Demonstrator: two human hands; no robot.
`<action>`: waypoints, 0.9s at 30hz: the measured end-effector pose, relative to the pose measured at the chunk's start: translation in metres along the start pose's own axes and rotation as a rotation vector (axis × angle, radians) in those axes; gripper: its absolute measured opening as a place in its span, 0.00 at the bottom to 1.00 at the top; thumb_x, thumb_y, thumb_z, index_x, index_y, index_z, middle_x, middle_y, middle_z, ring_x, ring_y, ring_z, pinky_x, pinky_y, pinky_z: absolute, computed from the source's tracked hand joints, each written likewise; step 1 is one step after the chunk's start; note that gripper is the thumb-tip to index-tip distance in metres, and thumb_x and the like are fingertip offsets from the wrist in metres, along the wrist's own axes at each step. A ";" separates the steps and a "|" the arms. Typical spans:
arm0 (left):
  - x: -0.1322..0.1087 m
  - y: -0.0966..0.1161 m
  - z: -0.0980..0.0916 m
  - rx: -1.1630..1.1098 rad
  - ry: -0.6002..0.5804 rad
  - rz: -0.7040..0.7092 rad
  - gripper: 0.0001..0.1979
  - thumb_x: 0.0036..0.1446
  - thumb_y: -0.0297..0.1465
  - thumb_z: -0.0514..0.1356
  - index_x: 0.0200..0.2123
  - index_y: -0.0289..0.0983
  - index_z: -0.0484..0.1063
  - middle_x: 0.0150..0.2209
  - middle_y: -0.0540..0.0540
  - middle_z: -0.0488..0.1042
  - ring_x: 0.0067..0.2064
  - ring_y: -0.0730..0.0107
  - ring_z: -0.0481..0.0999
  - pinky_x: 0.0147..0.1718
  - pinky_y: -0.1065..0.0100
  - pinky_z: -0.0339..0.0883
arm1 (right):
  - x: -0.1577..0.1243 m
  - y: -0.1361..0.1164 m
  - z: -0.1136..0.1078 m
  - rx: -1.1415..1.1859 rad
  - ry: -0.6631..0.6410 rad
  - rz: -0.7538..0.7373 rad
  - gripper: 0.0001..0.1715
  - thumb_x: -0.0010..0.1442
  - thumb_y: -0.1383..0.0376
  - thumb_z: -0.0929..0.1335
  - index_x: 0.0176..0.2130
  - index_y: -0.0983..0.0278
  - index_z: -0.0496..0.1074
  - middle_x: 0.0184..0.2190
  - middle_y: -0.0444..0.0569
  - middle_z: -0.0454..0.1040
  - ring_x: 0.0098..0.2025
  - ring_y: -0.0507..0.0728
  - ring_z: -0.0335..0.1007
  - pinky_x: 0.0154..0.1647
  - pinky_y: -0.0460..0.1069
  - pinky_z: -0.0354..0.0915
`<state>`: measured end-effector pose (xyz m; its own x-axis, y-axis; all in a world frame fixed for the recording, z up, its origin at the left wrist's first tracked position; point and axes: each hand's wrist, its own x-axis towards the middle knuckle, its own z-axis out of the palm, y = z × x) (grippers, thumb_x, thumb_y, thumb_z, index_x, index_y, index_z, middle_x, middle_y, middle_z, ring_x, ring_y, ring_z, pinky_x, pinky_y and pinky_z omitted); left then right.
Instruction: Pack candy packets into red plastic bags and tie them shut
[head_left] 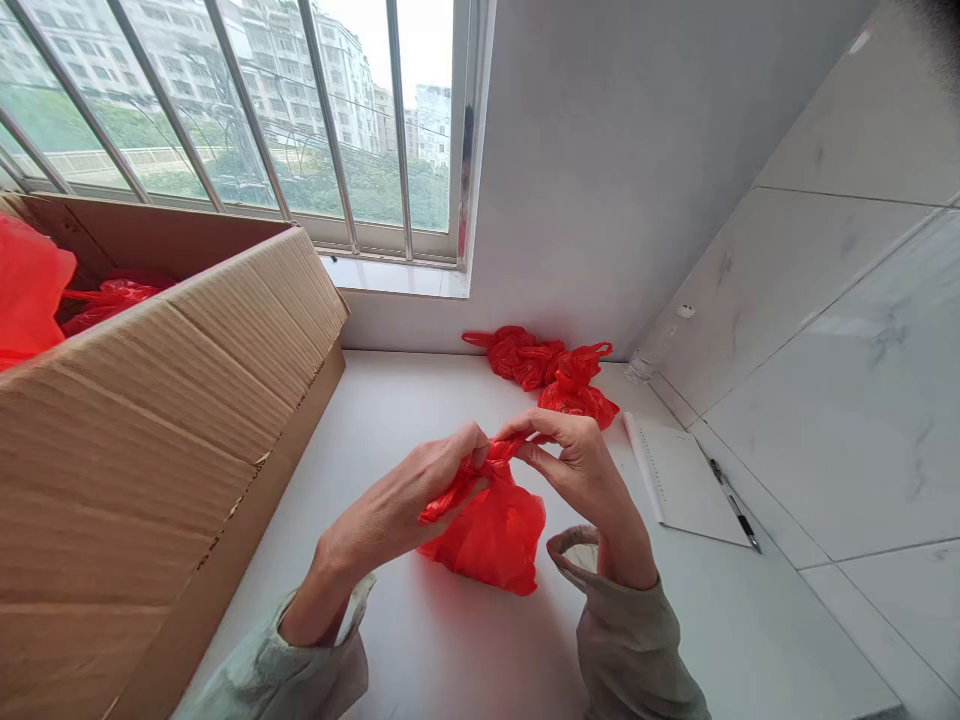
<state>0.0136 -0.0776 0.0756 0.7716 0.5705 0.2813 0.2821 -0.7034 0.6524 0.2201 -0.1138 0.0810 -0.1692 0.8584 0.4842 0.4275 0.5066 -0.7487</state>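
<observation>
A red plastic bag (491, 535) stands on the white table in front of me, its lower part puffed out and its top gathered and twisted. My left hand (420, 490) is closed around the gathered top on the left side. On the right, my right hand (574, 455) pinches the other end of the bag's top between thumb and fingers. What lies inside the bag is hidden by the red plastic.
Several knotted red bags (525, 355) lie against the wall. A large cardboard box (180, 400) with red bags inside stands at left. A notebook (694, 480), a pen (735, 505) and a clear bottle (651, 355) are at right. Above is a barred window (330, 130).
</observation>
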 end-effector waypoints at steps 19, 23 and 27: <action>-0.021 -0.034 -0.040 0.014 -0.194 -0.375 0.18 0.68 0.42 0.45 0.27 0.39 0.50 0.33 0.52 0.53 0.35 0.69 0.56 0.34 0.69 0.52 | -0.025 0.073 -0.068 0.111 0.112 0.530 0.13 0.48 0.56 0.75 0.30 0.63 0.78 0.28 0.45 0.76 0.34 0.54 0.69 0.38 0.48 0.64; -0.016 -0.050 -0.030 0.042 -0.307 -0.373 0.18 0.67 0.40 0.46 0.25 0.38 0.48 0.27 0.52 0.50 0.32 0.69 0.54 0.31 0.68 0.49 | -0.023 0.108 -0.062 0.083 0.004 0.633 0.12 0.46 0.57 0.73 0.28 0.64 0.78 0.26 0.45 0.76 0.34 0.55 0.71 0.40 0.50 0.64; -0.021 -0.047 -0.023 0.110 -0.246 -0.474 0.13 0.62 0.38 0.53 0.27 0.39 0.59 0.30 0.51 0.62 0.34 0.67 0.62 0.33 0.68 0.55 | -0.028 0.113 -0.051 -0.123 -0.151 0.655 0.16 0.49 0.61 0.69 0.39 0.62 0.78 0.37 0.49 0.79 0.43 0.60 0.74 0.47 0.53 0.66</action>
<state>-0.0293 -0.0465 0.0553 0.6523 0.7292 -0.2067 0.6792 -0.4413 0.5865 0.3181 -0.0847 0.0060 0.0406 0.9911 -0.1266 0.5802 -0.1266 -0.8046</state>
